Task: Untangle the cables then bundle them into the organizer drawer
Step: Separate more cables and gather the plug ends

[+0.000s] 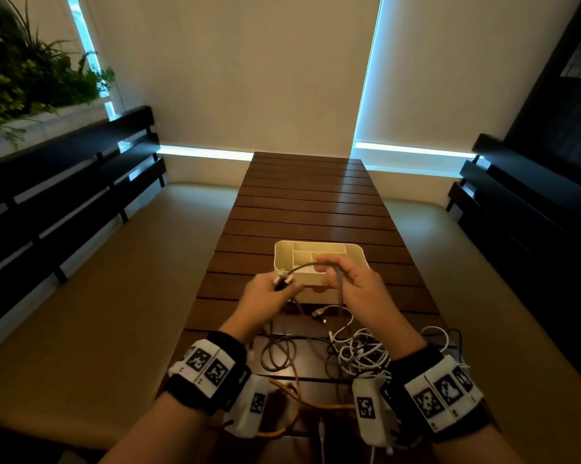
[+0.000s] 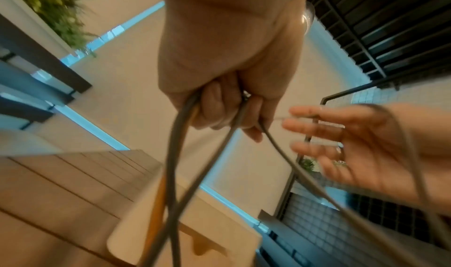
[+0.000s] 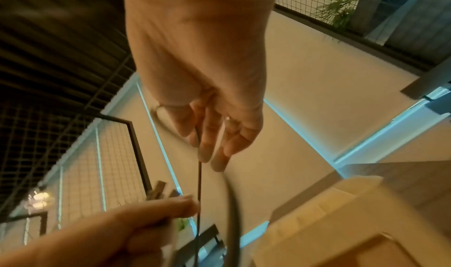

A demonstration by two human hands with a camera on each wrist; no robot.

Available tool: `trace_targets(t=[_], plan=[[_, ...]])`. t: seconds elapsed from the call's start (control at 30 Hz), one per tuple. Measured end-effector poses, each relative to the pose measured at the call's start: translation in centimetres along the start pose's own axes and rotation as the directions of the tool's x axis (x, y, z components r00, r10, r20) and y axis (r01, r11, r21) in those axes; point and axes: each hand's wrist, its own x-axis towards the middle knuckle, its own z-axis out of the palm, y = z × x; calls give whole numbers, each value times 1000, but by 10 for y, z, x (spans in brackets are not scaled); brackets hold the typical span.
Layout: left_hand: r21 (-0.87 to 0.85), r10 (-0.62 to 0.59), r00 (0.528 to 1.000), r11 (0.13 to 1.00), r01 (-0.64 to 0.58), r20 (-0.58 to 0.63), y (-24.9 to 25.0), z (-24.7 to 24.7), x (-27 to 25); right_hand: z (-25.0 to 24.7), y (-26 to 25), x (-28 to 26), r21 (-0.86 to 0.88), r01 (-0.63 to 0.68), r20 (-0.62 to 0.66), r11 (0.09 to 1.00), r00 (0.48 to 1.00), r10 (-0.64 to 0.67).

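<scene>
My left hand [image 1: 277, 289] grips the plug ends [image 1: 283, 278] of a grey cable [image 1: 302, 265], fingers curled round several strands [image 2: 219, 107]. The cable arcs right to my right hand [image 1: 339, 276], whose fingers [image 2: 329, 128] lie fairly straight; the cable runs between them [image 3: 199, 174] and loops over the hand, then hangs to the table. Both hands hover just in front of the cream organizer drawer [image 1: 282, 249], whose compartments hold nothing I can see. A tangle of white cables [image 1: 362, 354], a brown loop [image 1: 279, 354] and an orange cable [image 1: 296, 396] lie on the table near my wrists.
The slatted wooden table [image 1: 309, 202] stretches away behind the drawer. Cushioned benches with dark slatted backs [image 1: 65, 202] flank it. Plants [image 1: 21, 72] stand at the far left. A loose USB plug [image 1: 317, 313] lies between the drawer and the tangle.
</scene>
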Motion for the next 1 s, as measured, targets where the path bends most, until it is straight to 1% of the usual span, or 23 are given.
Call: trace_targets(t=[0.03, 0.07, 0.13, 0.17, 0.23, 0.27, 0.3, 0.37, 0.4, 0.43, 0.5, 0.53, 0.57, 0.63, 0.73, 0.77, 0.8, 0.83, 0.87, 0.9, 0.93, 0.97, 1.0], plan=[[33, -33, 996, 999, 36, -78, -6, -10, 1, 2, 9, -1, -69, -66, 74, 995, 995, 71], [47, -67, 981, 996, 77, -184, -12, -22, 3, 5, 18, -4, -147, -119, 137, 982, 981, 140], [67, -111, 913, 987, 149, -392, -17, -47, 5, 10, 34, -10, -276, -182, 191, 944, 952, 240], [69, -121, 875, 983, 173, -470, -19, -58, 6, 12, 42, -13, -328, -196, 204, 924, 940, 272], [75, -109, 811, 980, 185, -575, -17, -75, 7, 17, 54, -21, -446, -184, 263, 876, 908, 325], [92, -94, 790, 978, 187, -606, -14, -81, 7, 21, 59, -26, -501, -165, 316, 849, 879, 358], [116, -74, 777, 976, 186, -625, -12, -84, 6, 25, 64, -31, -551, -142, 375, 822, 838, 396], [192, -13, 767, 965, 177, -641, -8, -86, 6, 35, 71, -43, -643, -80, 458, 762, 757, 465], [235, 13, 769, 956, 178, -639, -7, -83, 4, 41, 75, -49, -690, -54, 470, 721, 725, 504], [268, 29, 779, 946, 181, -627, -7, -79, 3, 46, 80, -55, -742, -38, 462, 669, 694, 552], [292, 32, 813, 941, 171, -581, -9, -68, 1, 56, 88, -65, -844, -24, 401, 537, 636, 659], [274, 18, 828, 948, 164, -560, -11, -62, 0, 61, 91, -69, -872, -21, 373, 490, 619, 691], [239, -4, 841, 958, 158, -542, -14, -57, 0, 64, 94, -72, -884, -23, 357, 467, 611, 707], [188, -32, 866, 971, 145, -499, -17, -49, 0, 67, 96, -74, -882, -40, 349, 470, 614, 707], [200, -26, 905, 972, 122, -424, -19, -38, -2, 66, 94, -70, -856, -94, 337, 509, 645, 686], [179, -36, 915, 977, 117, -401, -19, -34, -4, 65, 94, -68, -835, -136, 318, 532, 670, 671], [146, -53, 922, 982, 117, -382, -20, -29, -5, 64, 93, -64, -797, -190, 294, 574, 707, 643], [112, -71, 927, 986, 120, -369, -21, -24, -6, 61, 92, -60, -728, -252, 267, 637, 752, 602], [91, -86, 930, 988, 126, -356, -22, -19, -6, 59, 90, -56, -620, -322, 237, 716, 793, 562], [76, -92, 938, 989, 124, -334, -22, -14, -6, 55, 86, -52, -464, -390, 208, 796, 825, 526], [54, -92, 950, 992, 113, -297, -21, -9, -8, 52, 79, -48, -284, -441, 188, 851, 845, 500], [4, -88, 964, 996, 92, -252, -19, -4, -10, 49, 72, -44, -106, -462, 178, 880, 862, 474], [-69, -86, 976, 995, 74, -199, -15, 1, -13, 46, 64, -41, 28, -447, 165, 894, 884, 437]])
